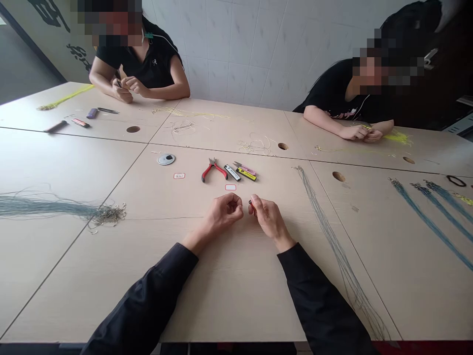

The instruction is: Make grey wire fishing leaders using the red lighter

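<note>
My left hand (224, 211) is closed in a pinch over the middle of the table; what it holds is too small to make out, though a thin cord runs leftward from it. Just to its right, my right hand (266, 215) is wrapped round a small dark and orange lighter (252, 206), thumb near its top. The two hands are close but apart. Beyond them lie red-handled pliers (214, 170), a white and black lighter (232, 172), a yellow lighter (246, 173) and small pink-handled scissors (245, 168).
Bundled grey-blue cords (55, 207) lie at the left, another bundle (325, 222) right of my right arm, more (428, 222) far right. A round metal lid (166, 159) sits beyond my left hand. Two people work across the table (229, 291).
</note>
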{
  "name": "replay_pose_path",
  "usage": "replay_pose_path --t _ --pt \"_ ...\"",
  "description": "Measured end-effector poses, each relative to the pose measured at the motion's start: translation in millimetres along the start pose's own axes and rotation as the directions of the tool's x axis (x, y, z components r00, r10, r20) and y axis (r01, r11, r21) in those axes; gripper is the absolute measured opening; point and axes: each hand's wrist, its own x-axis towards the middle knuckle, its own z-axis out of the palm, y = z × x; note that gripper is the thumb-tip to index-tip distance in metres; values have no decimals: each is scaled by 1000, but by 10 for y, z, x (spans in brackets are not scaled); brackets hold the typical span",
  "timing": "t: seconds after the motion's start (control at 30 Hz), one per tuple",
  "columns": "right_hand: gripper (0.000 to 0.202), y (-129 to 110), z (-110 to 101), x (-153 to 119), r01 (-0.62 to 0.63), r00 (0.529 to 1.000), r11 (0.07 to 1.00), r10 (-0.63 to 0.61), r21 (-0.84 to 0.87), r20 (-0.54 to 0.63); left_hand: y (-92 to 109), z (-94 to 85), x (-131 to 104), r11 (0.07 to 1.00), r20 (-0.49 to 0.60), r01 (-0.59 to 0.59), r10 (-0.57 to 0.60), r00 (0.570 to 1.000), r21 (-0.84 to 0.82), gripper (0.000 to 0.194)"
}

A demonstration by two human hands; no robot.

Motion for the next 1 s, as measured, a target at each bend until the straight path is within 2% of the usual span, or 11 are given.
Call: replay_pose_path --t 0.13,0.27,0.43,0.5,0.63,0.73,1.0 --pt "46 -10 0 -8 2 1000 1000 -3 31 9 -7 6 -1 999 -18 23 -23 1000 -26 6" --pt "39 -35 34 -19 -4 997 980 -11 201 74 2 -2 5 995 -15 55 -56 998 -77 10" --pt "41 -92 83 -37 -80 984 924 12 375 180 8 -28 36 993 -126 53 -66 990 -108 15" --pt "40 -101 93 -37 -85 978 908 -3 410 208 -7 -33 45 990 -134 55 -73 988 -132 16" --pt "36 -86 105 -29 -118 973 899 20 421 230 -55 -26 49 972 -76 85 -104 992 -219 20" --pt "35 -62 121 -27 -97 976 899 2 426 219 -74 -22 47 967 -52 89 -105 993 -239 21" --pt "32 -46 126 -47 -166 959 877 37 451 281 -19 -73 59 944 -154 117 -171 973 -309 24"
